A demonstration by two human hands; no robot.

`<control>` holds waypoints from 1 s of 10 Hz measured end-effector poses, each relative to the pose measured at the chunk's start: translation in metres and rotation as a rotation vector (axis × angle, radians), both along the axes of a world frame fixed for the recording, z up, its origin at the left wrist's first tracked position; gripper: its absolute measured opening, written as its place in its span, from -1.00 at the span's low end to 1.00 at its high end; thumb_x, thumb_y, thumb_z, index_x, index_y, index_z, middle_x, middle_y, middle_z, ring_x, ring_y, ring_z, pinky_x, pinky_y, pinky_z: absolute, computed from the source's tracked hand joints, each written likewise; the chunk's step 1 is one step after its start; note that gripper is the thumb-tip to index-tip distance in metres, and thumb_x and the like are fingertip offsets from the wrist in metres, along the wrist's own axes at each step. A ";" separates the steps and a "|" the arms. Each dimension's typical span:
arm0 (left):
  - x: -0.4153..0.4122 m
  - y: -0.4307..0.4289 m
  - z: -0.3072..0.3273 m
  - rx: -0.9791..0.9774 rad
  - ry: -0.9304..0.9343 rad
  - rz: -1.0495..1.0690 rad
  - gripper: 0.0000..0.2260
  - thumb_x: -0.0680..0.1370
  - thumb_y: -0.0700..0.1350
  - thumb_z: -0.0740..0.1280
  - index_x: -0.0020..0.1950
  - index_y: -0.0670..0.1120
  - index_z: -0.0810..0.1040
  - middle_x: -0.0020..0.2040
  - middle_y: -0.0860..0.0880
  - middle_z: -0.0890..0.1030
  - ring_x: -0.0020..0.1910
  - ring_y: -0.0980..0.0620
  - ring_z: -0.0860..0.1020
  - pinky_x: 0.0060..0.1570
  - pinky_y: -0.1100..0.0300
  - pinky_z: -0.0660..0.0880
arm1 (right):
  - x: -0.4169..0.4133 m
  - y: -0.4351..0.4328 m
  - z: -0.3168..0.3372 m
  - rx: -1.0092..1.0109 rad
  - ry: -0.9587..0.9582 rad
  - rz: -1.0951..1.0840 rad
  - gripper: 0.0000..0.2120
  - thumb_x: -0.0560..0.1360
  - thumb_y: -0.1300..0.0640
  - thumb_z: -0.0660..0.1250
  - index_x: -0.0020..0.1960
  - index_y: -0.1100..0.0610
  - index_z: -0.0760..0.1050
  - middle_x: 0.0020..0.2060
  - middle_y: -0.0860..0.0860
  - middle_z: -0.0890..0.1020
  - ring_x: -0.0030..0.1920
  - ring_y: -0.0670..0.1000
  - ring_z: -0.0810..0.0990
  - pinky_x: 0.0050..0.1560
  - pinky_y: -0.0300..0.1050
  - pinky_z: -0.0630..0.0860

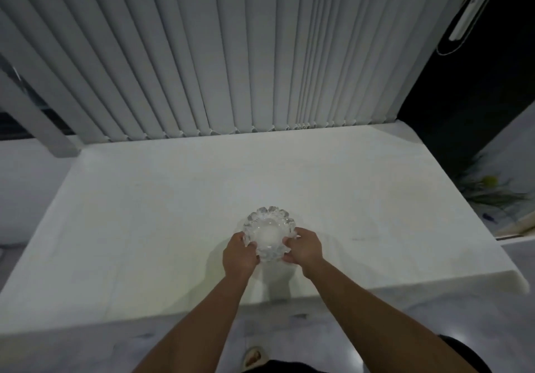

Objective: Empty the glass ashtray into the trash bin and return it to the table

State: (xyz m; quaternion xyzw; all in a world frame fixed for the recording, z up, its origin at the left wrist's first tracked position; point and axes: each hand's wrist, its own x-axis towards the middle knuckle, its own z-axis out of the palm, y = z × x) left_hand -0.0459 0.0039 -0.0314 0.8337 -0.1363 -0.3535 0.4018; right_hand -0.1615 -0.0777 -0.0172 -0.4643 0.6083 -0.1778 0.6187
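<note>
A clear cut-glass ashtray (269, 232) with a scalloped rim sits over the near middle of the white table (144, 213). My left hand (239, 255) grips its left side and my right hand (305, 248) grips its right side, fingers curled around the rim. The bowl of the ashtray looks white and I cannot tell if anything lies in it. Whether the ashtray rests on the table or is held just above it I cannot tell. No trash bin is in view.
Grey vertical blinds (231, 54) hang behind the table's far edge. A dark opening and a plant (489, 187) lie at the right. Pale marble floor (318, 329) runs along the near edge, with my foot (254, 356) on it.
</note>
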 end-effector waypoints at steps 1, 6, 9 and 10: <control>0.008 0.008 -0.008 0.038 -0.078 -0.031 -0.75 0.44 -0.28 0.35 0.11 -0.16 0.58 -0.06 -0.08 0.64 -0.34 0.11 0.51 -0.49 0.53 0.37 | 0.013 0.002 -0.020 -0.144 0.072 0.123 -0.90 0.32 0.24 0.27 -0.30 0.19 0.56 -0.31 0.14 0.66 -0.16 0.26 0.69 -0.09 0.25 0.63; 0.029 0.006 -0.011 -0.068 0.095 -0.032 -0.80 0.48 -0.27 0.33 -0.21 0.05 0.51 -0.25 0.01 0.65 -0.18 -0.27 0.70 -0.10 -0.19 0.64 | 0.022 -0.011 -0.025 -0.073 0.139 0.176 -0.87 0.42 0.39 0.30 -0.23 0.20 0.54 -0.36 0.13 0.55 -0.61 -0.21 0.49 -0.57 -0.35 0.43; 0.049 0.000 -0.015 0.105 0.016 -0.248 -0.81 0.41 -0.07 0.34 -0.03 -0.09 0.57 0.04 -0.22 0.68 0.00 -0.22 0.68 0.03 -0.10 0.61 | 0.033 -0.014 -0.021 -0.370 0.564 0.467 -0.73 0.47 0.10 0.24 0.09 0.19 0.55 0.08 0.17 0.59 0.14 0.20 0.54 0.05 -0.04 0.51; 0.063 -0.004 0.004 0.237 -0.031 -0.350 -0.55 0.48 -0.03 0.31 0.31 -0.21 0.44 0.25 -0.24 0.57 0.23 -0.21 0.57 0.17 -0.02 0.52 | 0.043 -0.017 -0.003 -0.486 0.728 0.575 -0.53 0.57 -0.01 0.13 0.42 0.17 0.28 0.45 0.16 0.29 0.42 0.23 0.24 0.36 0.05 0.28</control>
